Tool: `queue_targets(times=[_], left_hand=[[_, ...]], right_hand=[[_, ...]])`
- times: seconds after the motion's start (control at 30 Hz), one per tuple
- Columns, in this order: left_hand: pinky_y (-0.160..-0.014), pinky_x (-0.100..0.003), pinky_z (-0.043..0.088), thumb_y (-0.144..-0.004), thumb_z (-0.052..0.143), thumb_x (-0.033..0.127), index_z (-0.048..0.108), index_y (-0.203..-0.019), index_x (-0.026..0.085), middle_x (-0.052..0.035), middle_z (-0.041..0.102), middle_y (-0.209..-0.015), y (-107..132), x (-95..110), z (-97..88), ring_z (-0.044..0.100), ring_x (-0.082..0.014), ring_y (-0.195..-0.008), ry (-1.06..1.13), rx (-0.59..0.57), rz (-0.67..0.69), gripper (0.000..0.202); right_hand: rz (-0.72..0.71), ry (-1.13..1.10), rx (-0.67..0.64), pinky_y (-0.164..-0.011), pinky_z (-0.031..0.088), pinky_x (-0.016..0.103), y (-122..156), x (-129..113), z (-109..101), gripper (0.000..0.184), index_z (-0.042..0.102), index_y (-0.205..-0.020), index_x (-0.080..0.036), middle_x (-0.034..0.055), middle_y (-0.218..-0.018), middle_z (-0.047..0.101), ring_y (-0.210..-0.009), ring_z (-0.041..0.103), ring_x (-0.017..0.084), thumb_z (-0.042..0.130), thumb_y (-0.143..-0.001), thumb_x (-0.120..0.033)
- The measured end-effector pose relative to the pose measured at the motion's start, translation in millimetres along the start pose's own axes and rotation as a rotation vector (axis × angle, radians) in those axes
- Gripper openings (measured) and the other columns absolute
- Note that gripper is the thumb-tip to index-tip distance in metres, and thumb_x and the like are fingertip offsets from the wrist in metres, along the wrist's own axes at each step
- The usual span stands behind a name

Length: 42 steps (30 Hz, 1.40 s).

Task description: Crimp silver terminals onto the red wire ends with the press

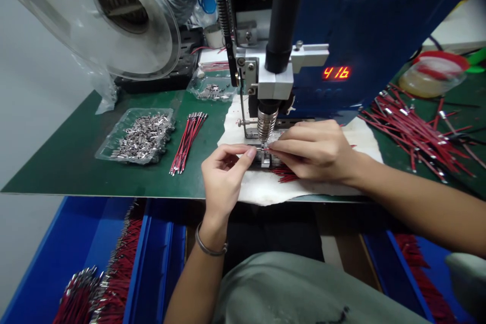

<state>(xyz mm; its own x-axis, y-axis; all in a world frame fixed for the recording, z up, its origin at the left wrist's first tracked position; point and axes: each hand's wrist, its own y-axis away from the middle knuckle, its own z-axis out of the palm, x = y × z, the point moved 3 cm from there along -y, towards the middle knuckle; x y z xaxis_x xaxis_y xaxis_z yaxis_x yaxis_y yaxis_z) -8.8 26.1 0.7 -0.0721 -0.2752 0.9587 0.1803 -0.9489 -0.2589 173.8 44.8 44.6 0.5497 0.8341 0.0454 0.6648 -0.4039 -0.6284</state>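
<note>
My left hand (227, 174) is closed in a pinch of thumb and forefinger at the left side of the small metal die (266, 162) under the press. What sits at its fingertips is too small to make out. From the right, my right hand (317, 149) pinches the end of a thin red wire (268, 148) at the same die. Right above the fingertips hangs the press head with its spring (267, 124). More red wires (284, 174) lie under my right hand on a white cloth (261, 192).
Left on the green table (68, 162) are a bundle of red wires (189, 143) and a clear tray (103, 155) of small metal pieces. A large reel (76, 20) overhangs it. Loose red wires (417, 131) pile up right of the blue machine (349, 25). Blue bins (155, 258) stand below.
</note>
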Motion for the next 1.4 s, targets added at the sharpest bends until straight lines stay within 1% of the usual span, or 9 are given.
queue_targets(times=[0.17,0.33,0.43,0.6,0.7,0.77,0.97,1.17,1.4], left_hand=[[-0.055,-0.024,0.039,-0.075,0.078,0.032,0.074,-0.077,0.02,-0.0011,0.069,-0.071,0,0,-2.0,0.052,-0.0103,-0.057,-0.071,0.019,-0.05,0.012],[-0.051,-0.024,0.035,-0.074,0.078,0.034,0.076,-0.078,0.02,0.0001,0.064,-0.064,-1,-1,-3.0,0.047,-0.0094,-0.053,-0.103,0.028,-0.073,0.014],[-0.051,-0.022,0.035,-0.074,0.079,0.034,0.077,-0.079,0.019,0.0004,0.063,-0.062,-1,-2,-3.2,0.045,-0.0085,-0.053,-0.105,0.032,-0.071,0.015],[-0.051,-0.021,0.035,-0.075,0.078,0.034,0.077,-0.08,0.018,0.0004,0.061,-0.062,-1,-1,-3.1,0.044,-0.0073,-0.053,-0.131,0.036,-0.069,0.017],[-0.049,-0.02,0.035,-0.075,0.078,0.035,0.077,-0.079,0.017,0.0009,0.059,-0.059,0,0,-2.0,0.042,-0.007,-0.051,-0.151,0.031,-0.066,0.018],[-0.048,-0.02,0.034,-0.075,0.078,0.035,0.077,-0.079,0.017,0.0009,0.058,-0.058,0,0,-1.4,0.042,-0.007,-0.051,-0.165,0.031,-0.073,0.018],[-0.049,-0.02,0.035,-0.074,0.078,0.036,0.076,-0.078,0.017,0.001,0.057,-0.057,0,2,-0.4,0.043,-0.0075,-0.051,-0.198,0.037,-0.09,0.02],[-0.05,-0.02,0.036,-0.074,0.078,0.037,0.076,-0.078,0.016,0.0004,0.059,-0.059,0,1,0.6,0.045,-0.0076,-0.053,-0.214,0.024,-0.112,0.021],[-0.05,-0.021,0.036,-0.074,0.078,0.036,0.076,-0.08,0.016,0.0003,0.059,-0.059,0,1,0.1,0.045,-0.0079,-0.053,-0.227,0.018,-0.106,0.02]], right_hand=[[-0.005,-0.056,0.011,-0.059,0.045,0.026,0,-1,0,0.014,0.07,-0.093,-0.017,0.0037,-0.081,0.072,-0.067,0.064,0.013,0.056,-0.093,-0.019],[-0.001,-0.051,0.006,-0.06,0.046,0.026,2,0,2,0.013,0.07,-0.095,-0.015,0.0038,-0.081,0.072,-0.068,0.064,0.013,0.057,-0.092,-0.018],[-0.014,-0.032,-0.01,-0.057,0.043,0.026,2,0,3,0.016,0.071,-0.094,-0.014,0.0041,-0.079,0.072,-0.066,0.064,0.013,0.055,-0.094,-0.02],[-0.023,0.014,-0.057,-0.052,0.039,0.026,-2,1,2,0.025,0.071,-0.085,-0.013,0.0039,-0.07,0.069,-0.058,0.062,0.013,0.051,-0.096,-0.023],[-0.023,0.004,-0.08,-0.053,0.038,0.026,-3,1,3,0.024,0.07,-0.082,-0.013,0.0041,-0.069,0.069,-0.057,0.061,0.013,0.051,-0.095,-0.021],[-0.005,-0.031,-0.091,-0.054,0.038,0.026,-3,2,4,0.022,0.069,-0.084,-0.013,0.0043,-0.071,0.07,-0.059,0.062,0.014,0.051,-0.094,-0.02],[0.073,-0.145,-0.129,-0.054,0.036,0.024,-2,6,7,0.015,0.066,-0.091,-0.014,0.0019,-0.067,0.069,-0.056,0.061,0.013,0.053,-0.092,-0.021],[0.076,-0.213,-0.179,-0.058,0.038,0.024,-4,8,6,0.015,0.067,-0.091,-0.014,0.004,-0.073,0.069,-0.061,0.062,0.014,0.053,-0.091,-0.018],[0.033,-0.262,-0.163,-0.059,0.038,0.024,-2,10,8,0.016,0.066,-0.092,-0.014,0.0038,-0.075,0.069,-0.063,0.06,0.012,0.051,-0.092,-0.016]])
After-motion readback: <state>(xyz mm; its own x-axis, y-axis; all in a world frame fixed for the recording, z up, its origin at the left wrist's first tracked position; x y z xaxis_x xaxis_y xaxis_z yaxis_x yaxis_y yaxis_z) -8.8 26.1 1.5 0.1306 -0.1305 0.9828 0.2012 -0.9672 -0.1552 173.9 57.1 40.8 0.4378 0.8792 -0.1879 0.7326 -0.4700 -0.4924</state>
